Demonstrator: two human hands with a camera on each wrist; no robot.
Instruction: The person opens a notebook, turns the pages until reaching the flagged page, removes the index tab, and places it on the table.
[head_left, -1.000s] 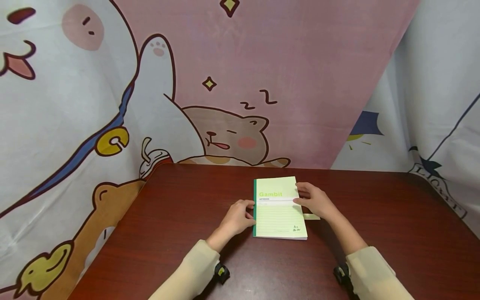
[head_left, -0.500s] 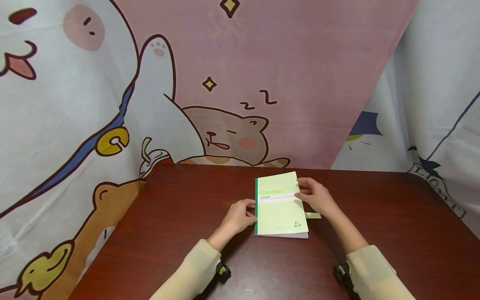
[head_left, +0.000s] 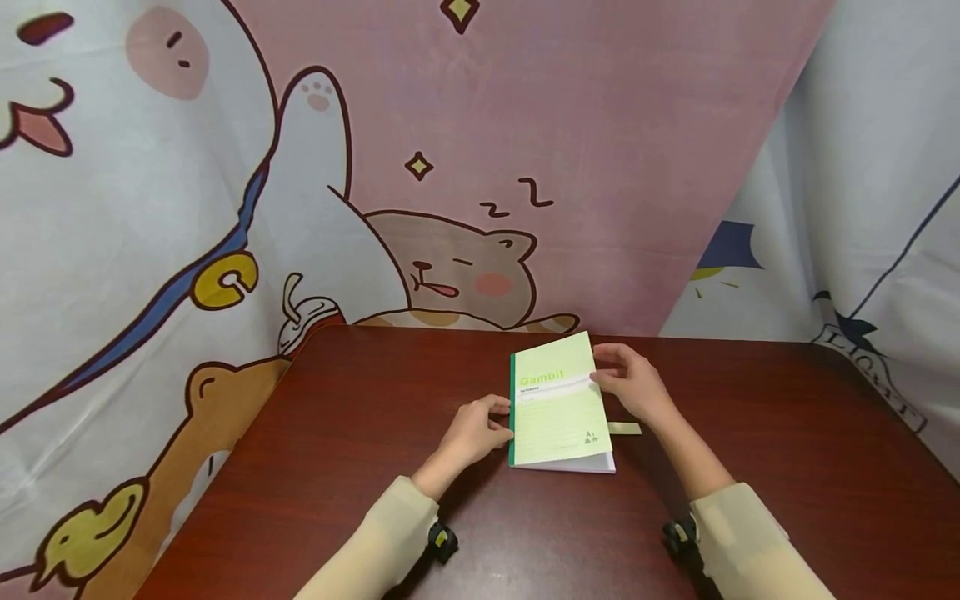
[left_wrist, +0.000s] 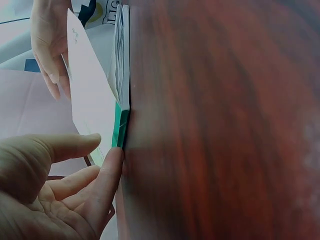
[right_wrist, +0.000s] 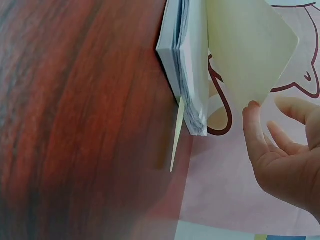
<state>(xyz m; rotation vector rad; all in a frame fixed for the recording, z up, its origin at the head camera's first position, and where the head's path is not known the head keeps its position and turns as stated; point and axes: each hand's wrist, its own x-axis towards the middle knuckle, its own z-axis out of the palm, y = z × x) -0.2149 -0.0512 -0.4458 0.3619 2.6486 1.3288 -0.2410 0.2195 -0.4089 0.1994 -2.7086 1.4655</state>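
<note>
A pale green notebook (head_left: 558,417) with a dark green spine lies on the table, its front cover (right_wrist: 250,50) raised on the right side. White pages (right_wrist: 192,75) show beneath the cover. My right hand (head_left: 636,383) pinches the cover's free edge between thumb and finger. At the spine (left_wrist: 120,125), fingertips of my left hand (head_left: 474,432) touch the green strip, thumb near the cover and fingers fairly straight. A thin pale yellow strip (right_wrist: 177,132) sticks out from the page edge, right of the notebook in the head view.
The dark reddish-brown wooden table (head_left: 337,467) runs back to a cartoon-printed cloth (head_left: 637,150). Black wrist cameras (head_left: 442,542) sit at both sleeves.
The notebook's cover has gone from lying nearly flat to tilted up, its right edge lifting with my right hand. That hand has moved slightly up and away. My left hand stays at the spine.
</note>
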